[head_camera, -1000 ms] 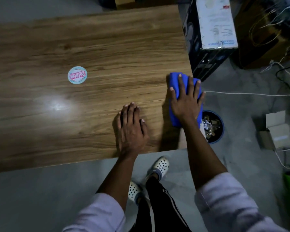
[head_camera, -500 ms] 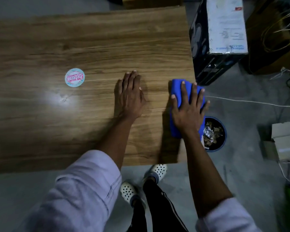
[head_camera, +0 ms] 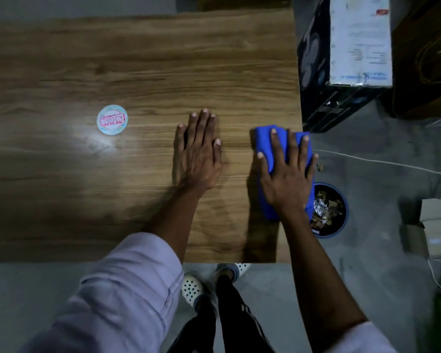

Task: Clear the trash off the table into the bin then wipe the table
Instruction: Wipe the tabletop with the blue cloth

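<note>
Fingers (head_camera: 278,149) of the right hand (head_camera: 287,184), spread wide, are pressing the blue cloth (head_camera: 264,138) flat on the table (head_camera: 138,59) at its right edge. The left hand (head_camera: 197,159) is resting flat left of it, fingers straight and together. The bin (head_camera: 327,233) is standing on the floor below, holding crumpled foil trash (head_camera: 323,207).

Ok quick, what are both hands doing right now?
Left hand: open, flat on the table.
Right hand: open, pressing the blue cloth.
</note>
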